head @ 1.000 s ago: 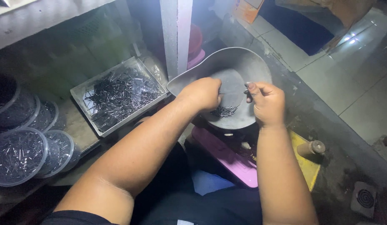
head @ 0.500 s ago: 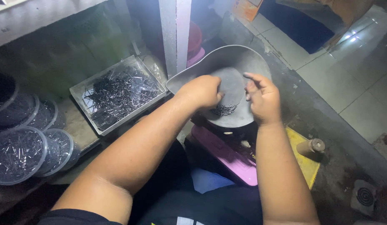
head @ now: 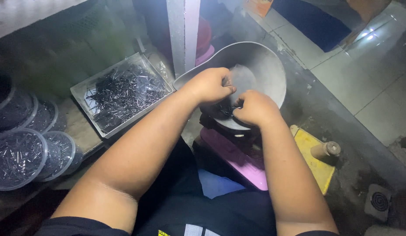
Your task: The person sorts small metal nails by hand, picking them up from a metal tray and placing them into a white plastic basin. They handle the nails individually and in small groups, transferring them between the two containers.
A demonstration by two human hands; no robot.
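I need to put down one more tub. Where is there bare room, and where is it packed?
Bare: bench strip between tray and tubs; tiled floor right of pan. Packed: pan middle, where both hands meet.

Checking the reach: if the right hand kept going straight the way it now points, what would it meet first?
Most likely the small dark metal pieces in the grey pan, just ahead of the right hand; the left hand lies close beyond, though depth is unclear.

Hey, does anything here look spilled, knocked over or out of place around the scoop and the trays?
Nothing stands out. Both hands, left hand and right hand, pick at small dark metal pieces inside the grey scoop. The rectangular tray and round tubs keep their pieces inside.
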